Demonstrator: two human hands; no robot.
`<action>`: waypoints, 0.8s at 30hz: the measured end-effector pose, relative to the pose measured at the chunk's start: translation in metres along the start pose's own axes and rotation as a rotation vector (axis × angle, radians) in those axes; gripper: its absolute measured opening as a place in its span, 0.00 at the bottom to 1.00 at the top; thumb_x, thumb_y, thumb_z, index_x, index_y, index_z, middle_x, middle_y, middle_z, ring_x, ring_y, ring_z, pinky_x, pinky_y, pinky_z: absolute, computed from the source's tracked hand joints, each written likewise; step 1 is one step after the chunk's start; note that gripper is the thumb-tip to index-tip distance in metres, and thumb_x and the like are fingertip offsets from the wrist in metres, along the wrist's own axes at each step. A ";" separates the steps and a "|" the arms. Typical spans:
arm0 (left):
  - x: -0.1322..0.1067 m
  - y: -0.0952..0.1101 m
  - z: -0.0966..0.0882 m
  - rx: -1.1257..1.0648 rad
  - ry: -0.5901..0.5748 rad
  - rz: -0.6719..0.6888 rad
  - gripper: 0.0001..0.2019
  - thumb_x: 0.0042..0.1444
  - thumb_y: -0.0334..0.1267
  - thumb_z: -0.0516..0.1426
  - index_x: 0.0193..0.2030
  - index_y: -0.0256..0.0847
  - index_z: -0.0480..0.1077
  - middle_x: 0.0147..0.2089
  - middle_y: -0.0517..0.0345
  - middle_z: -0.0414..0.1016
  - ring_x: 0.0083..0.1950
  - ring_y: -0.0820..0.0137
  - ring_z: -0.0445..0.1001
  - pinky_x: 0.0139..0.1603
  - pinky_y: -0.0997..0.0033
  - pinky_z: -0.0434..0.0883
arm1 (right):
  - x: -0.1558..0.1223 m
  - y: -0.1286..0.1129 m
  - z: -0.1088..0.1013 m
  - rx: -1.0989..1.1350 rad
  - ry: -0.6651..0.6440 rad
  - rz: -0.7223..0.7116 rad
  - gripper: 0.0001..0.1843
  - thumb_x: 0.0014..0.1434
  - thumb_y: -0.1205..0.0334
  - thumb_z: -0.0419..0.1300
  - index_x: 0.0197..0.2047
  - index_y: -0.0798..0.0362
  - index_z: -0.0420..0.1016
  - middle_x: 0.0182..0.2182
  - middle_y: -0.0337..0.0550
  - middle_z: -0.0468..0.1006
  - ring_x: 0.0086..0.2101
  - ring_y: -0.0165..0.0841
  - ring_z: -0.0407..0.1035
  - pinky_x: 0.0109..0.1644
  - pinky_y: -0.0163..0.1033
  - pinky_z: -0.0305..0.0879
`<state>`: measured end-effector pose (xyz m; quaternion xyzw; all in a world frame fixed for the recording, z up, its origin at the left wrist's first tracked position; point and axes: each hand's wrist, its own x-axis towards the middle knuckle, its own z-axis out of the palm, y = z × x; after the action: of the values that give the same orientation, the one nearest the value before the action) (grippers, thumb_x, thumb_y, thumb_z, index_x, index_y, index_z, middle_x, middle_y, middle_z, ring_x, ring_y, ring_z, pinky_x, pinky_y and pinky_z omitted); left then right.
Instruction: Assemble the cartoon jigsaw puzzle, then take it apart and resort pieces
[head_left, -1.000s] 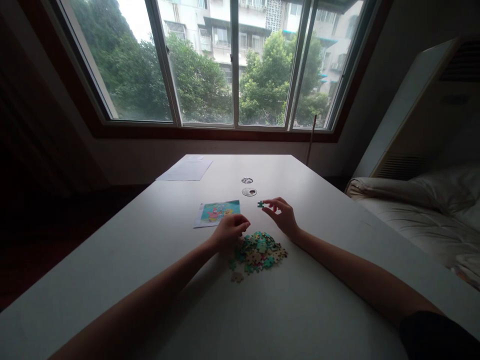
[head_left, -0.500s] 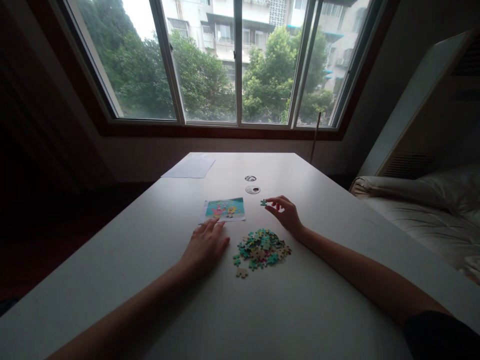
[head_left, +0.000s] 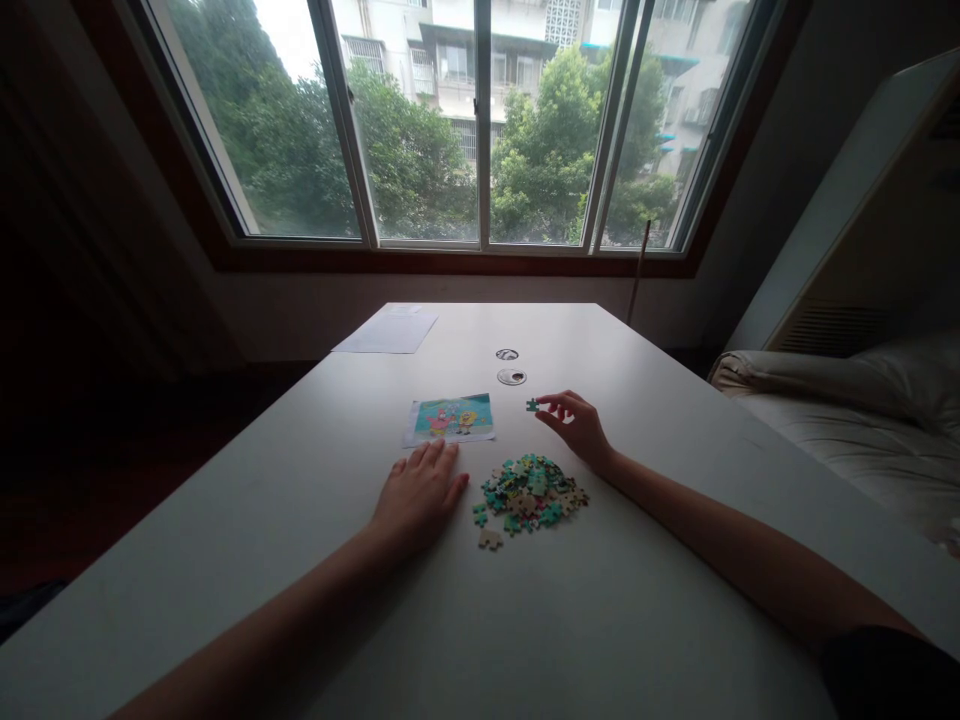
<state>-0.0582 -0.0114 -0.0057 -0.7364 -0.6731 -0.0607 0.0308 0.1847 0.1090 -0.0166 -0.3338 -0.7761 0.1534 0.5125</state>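
My right hand [head_left: 576, 425] pinches a small green jigsaw puzzle piece [head_left: 532, 405] between thumb and fingers, above the far side of the puzzle pile. Flat on the table, my left hand [head_left: 420, 492] has its fingers stretched out, their tips at the near edge of a picture sheet [head_left: 453, 416] with a pink and a yellow cartoon figure. To the right of that hand lies a heap of jigsaw pieces [head_left: 536, 492], mostly green and teal, some with their tan backs up. One tan piece [head_left: 490, 540] lies apart at the heap's near side.
The white table [head_left: 300, 480] narrows toward the window. Two round metallic discs [head_left: 511, 377] are set in or on its surface beyond the picture. Sheets of paper [head_left: 386, 332] lie at the far left corner. A cushioned seat [head_left: 817, 410] stands to the right.
The view has shifted slightly, moving everything a little to the right. My left hand has drawn back a bit from the picture sheet. The right hand keeps its pinch on the piece.
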 end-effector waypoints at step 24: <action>0.029 -0.007 0.002 -0.057 -0.021 0.053 0.25 0.60 0.48 0.43 0.61 0.38 0.57 0.65 0.44 0.54 0.65 0.55 0.51 0.59 0.47 0.53 | 0.059 0.043 0.030 -0.322 -0.320 0.295 0.12 0.50 0.57 0.60 0.37 0.51 0.77 0.29 0.39 0.77 0.28 0.29 0.69 0.34 0.34 0.62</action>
<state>-0.0621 0.0180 -0.0040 -0.7553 -0.6515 -0.0713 0.0043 0.1585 0.1831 -0.0138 -0.4921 -0.8046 0.1518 0.2956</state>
